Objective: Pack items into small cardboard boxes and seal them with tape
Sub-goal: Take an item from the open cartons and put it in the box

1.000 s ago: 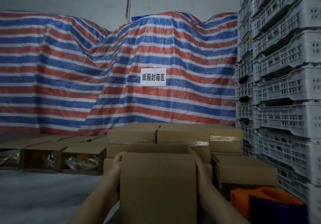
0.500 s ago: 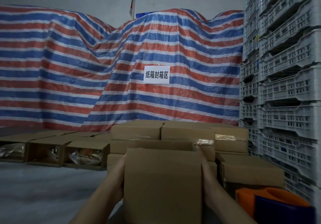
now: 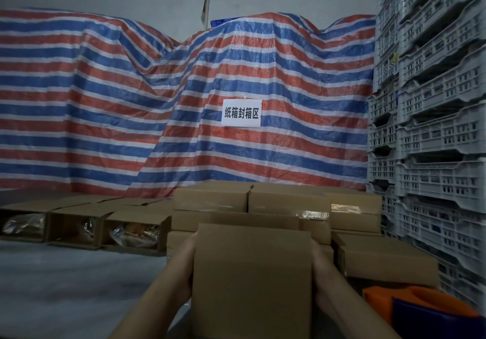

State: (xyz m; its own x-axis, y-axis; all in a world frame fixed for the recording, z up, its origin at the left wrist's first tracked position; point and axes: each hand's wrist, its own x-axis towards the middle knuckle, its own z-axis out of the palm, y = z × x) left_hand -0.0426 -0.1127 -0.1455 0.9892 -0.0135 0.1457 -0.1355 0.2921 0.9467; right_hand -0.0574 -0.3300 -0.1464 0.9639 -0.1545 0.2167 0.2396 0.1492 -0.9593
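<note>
A small brown cardboard box [image 3: 251, 280] is held up in front of me at the bottom centre, its flat side facing the camera. My left hand [image 3: 185, 265] grips its left edge and my right hand [image 3: 322, 270] grips its right edge; the fingers are hidden behind the cardboard. Directly behind it rises a stack of closed, taped cardboard boxes [image 3: 286, 202]. Three open boxes [image 3: 79, 223] with plastic-wrapped items inside lie in a row on the left. An orange and blue tape dispenser [image 3: 420, 304] sits at the lower right.
A red, white and blue striped tarpaulin [image 3: 131, 107] covers a large heap behind, with a white paper sign [image 3: 241, 113] on it. Stacked grey plastic crates [image 3: 434, 128] form a wall on the right. The grey work surface [image 3: 65, 286] spreads to the left.
The view has shifted slightly; the held box sits a little to the right and a little lower in the frame. Both hands keep the same hold on its sides.
</note>
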